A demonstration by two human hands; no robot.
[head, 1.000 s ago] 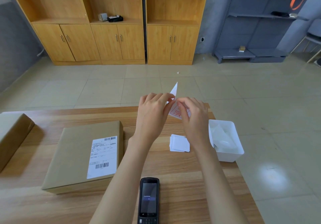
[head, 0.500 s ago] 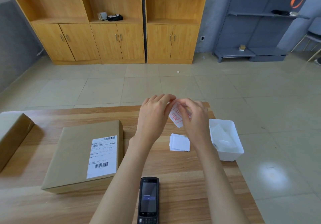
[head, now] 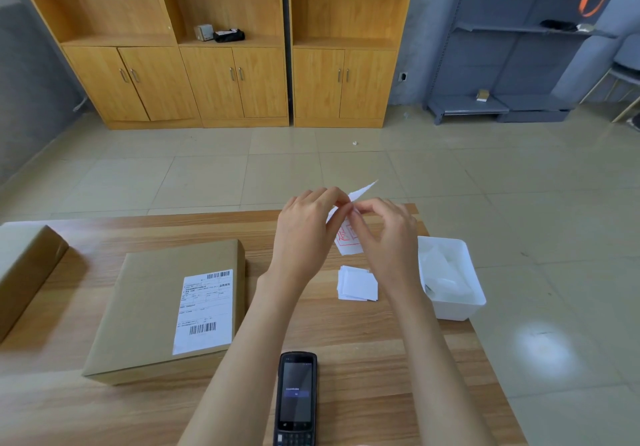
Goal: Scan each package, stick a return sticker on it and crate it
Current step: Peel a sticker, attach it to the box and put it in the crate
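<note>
1. Box [head: 24, 272] — far left and partly out of view, apart from the package. I see no hazard from it.
2. Package [head: 156, 307] — lies flat on the table [head: 381, 359], label [head: 204, 310] up, well left of my hands. Risk: a sticker laid over the barcodes would spoil them. The bare cardboard left of the label looks safer.
3. Scanner [head: 296, 400] — face up between my forearms, close to the table's near edge. Risk: a forearm swinging left could knock it off.
4. Left hand [head: 304, 234] and right hand [head: 384, 238] — both raised above the table, fingers curled, pinching the top of one sticker [head: 348, 238], fingertips meeting. I judge I am peeling its backing. Risk: it could tear, fold onto itself or cling to my fingers.
5. Stack [head: 358, 283] — loose sheets below my right hand, which a dropped wrist could scatter.
6. Bin [head: 450, 307] — sits at the table's right edge, where a nudge could tip it over.
7. Room — there is open wood between package and stack. No crate is in view.
</note>
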